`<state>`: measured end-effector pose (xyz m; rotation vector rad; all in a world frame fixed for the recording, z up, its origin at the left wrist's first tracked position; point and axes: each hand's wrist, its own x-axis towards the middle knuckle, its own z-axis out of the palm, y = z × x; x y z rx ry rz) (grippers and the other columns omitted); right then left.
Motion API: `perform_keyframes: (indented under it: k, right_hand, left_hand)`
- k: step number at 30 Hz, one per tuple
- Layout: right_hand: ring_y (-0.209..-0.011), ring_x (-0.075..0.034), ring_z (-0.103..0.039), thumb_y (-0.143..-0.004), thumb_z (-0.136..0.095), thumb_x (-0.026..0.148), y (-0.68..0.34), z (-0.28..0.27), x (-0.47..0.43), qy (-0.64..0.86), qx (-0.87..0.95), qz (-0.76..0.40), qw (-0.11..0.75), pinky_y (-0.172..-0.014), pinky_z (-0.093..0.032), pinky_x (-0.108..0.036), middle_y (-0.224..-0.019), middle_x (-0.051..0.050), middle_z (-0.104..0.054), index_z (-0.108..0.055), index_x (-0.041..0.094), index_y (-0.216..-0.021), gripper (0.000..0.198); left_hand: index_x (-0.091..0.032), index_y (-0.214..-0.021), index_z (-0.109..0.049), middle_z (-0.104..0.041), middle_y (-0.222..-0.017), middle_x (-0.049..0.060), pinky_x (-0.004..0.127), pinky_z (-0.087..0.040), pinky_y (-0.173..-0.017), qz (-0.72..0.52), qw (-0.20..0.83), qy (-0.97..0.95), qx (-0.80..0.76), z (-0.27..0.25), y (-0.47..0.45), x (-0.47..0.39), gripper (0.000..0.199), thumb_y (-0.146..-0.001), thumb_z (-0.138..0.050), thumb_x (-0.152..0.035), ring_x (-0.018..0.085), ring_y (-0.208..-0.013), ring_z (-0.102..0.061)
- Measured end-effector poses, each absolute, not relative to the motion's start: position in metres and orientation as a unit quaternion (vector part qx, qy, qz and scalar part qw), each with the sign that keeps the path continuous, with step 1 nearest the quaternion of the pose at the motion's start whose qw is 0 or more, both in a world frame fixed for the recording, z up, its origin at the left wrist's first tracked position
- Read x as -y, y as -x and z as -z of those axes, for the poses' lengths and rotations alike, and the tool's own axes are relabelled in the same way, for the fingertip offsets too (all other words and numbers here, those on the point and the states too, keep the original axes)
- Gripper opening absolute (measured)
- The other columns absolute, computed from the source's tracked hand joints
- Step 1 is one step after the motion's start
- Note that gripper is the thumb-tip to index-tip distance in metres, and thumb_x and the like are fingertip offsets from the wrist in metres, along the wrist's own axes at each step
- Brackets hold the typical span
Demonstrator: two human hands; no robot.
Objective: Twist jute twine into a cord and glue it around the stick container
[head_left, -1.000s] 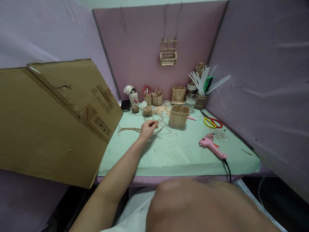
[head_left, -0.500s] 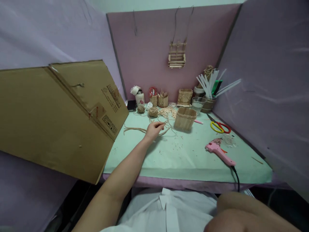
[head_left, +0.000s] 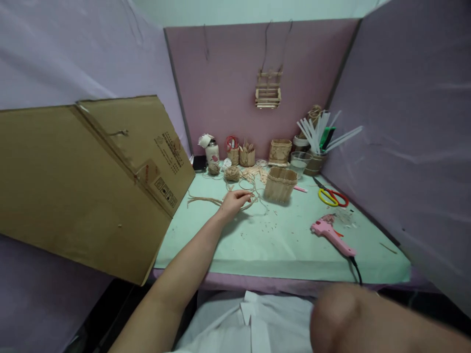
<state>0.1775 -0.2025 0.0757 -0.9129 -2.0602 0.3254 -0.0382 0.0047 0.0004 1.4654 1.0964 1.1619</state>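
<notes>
Cardboard box (head_left: 91,196) tilts at tabletop's (head_left: 257,250) L edge. Twine strands (head_left: 201,199) lie mid-tabletop, running R under the wrist; L hand (head_left: 237,201) has thumb & fingertips pinched on the twine, w/ twine ball (head_left: 232,173) behind, toward the rear edge. Woodstrip basket (head_left: 279,185) stands upright just R of the hand. Scissors (head_left: 333,197) lie nr the R edge; glue gun (head_left: 333,237) (pink, corded), nr the front R corner. R hand out of view, grip can't be told.
</notes>
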Motion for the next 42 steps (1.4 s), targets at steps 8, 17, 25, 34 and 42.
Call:
perform_keyframes:
  k: [8, 17, 25, 34, 42]
  right_hand:
    - [-0.095, -0.027, -0.058, -0.087, -0.051, 0.036, -0.142, -0.036, 0.031, 0.434, 0.799, -0.084, 0.408, -0.083, -0.040, -0.042, -0.099, -0.010, -0.068, -0.068, 0.024, -0.103, 0.026]
    - [-0.080, -0.018, -0.058, -0.088, -0.053, 0.025, -0.138, 0.003, 0.021, 0.446, 0.789, -0.057, 0.418, -0.079, -0.033, -0.032, -0.077, -0.004, -0.068, -0.067, 0.020, -0.082, 0.016]
    - [-0.080, -0.019, -0.058, -0.088, -0.052, 0.027, -0.138, 0.008, 0.018, 0.480, 0.745, -0.048, 0.461, -0.077, -0.034, -0.032, -0.082, -0.004, -0.068, -0.066, 0.020, -0.081, 0.017]
    - [-0.083, -0.020, -0.060, -0.087, -0.051, 0.026, -0.135, 0.008, 0.018, 0.524, 0.719, -0.075, 0.450, -0.078, -0.040, -0.032, -0.085, -0.006, -0.070, -0.068, 0.019, -0.083, 0.019]
    - [-0.095, -0.021, -0.061, -0.087, -0.050, 0.025, -0.218, -0.046, 0.011, 0.635, 0.703, -0.011, 0.322, -0.080, -0.043, -0.029, -0.107, -0.011, -0.068, -0.064, 0.017, -0.110, 0.027]
  left_hand:
    - [-0.014, -0.076, -0.072, -0.060, -0.062, 0.002, 0.024, -0.033, -0.053, -0.400, 0.485, -0.670, -0.396, -0.011, 0.037, 0.006, 0.023, -0.069, -0.064, -0.034, 0.009, -0.054, -0.045]
    - [-0.013, -0.063, -0.063, -0.042, -0.052, -0.003, 0.022, -0.022, -0.047, -0.338, 0.491, -0.671, -0.442, -0.012, 0.038, 0.007, 0.034, -0.072, -0.057, -0.044, 0.007, -0.049, -0.032]
    - [-0.011, -0.077, -0.070, -0.050, -0.061, -0.001, 0.022, -0.020, -0.045, -0.309, 0.527, -0.662, -0.435, -0.012, 0.037, 0.006, 0.032, -0.069, -0.060, -0.041, 0.006, -0.048, -0.033]
    - [-0.012, -0.073, -0.069, -0.052, -0.061, -0.001, 0.022, -0.022, -0.045, -0.290, 0.524, -0.669, -0.439, -0.013, 0.037, 0.008, 0.029, -0.068, -0.060, -0.039, 0.006, -0.048, -0.035]
    - [-0.012, -0.071, -0.068, -0.049, -0.060, -0.001, 0.021, -0.016, -0.043, -0.357, 0.542, -0.607, -0.459, -0.007, 0.039, 0.000, 0.033, -0.066, -0.064, -0.044, 0.005, -0.047, -0.031]
